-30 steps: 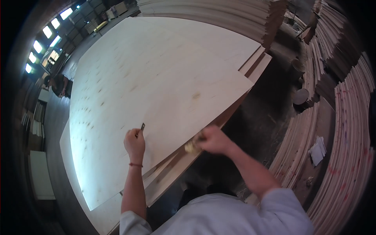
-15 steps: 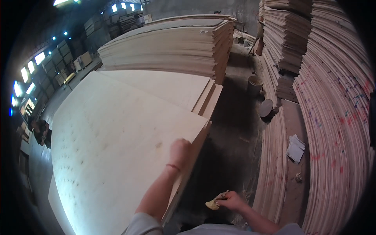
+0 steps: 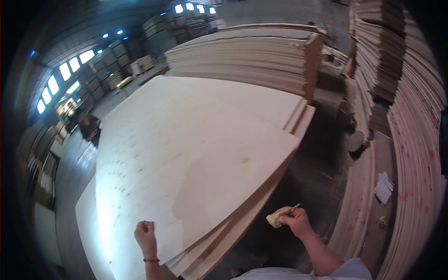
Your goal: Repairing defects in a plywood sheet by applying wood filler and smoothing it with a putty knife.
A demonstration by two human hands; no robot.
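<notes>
The floor (image 3: 303,182) carries a low stack of pale wood sheets at your 11 o'clock; its broad top sheet (image 3: 224,126) has dark specks toward 10 o'clock. Near 1 o'clock, sheet edges jut unevenly from beneath it. A taller stack (image 3: 242,58) rises beyond, at 12 o'clock. At your 2 o'clock, white papers (image 3: 383,188) lie on a brown strip (image 3: 385,156) between 2 rows of stacked sheets (image 3: 413,210).

item (image 3: 146,225) in left hand (image 3: 145,238) mostly hidden, distant person (image 3: 88,127) blurred
</notes>
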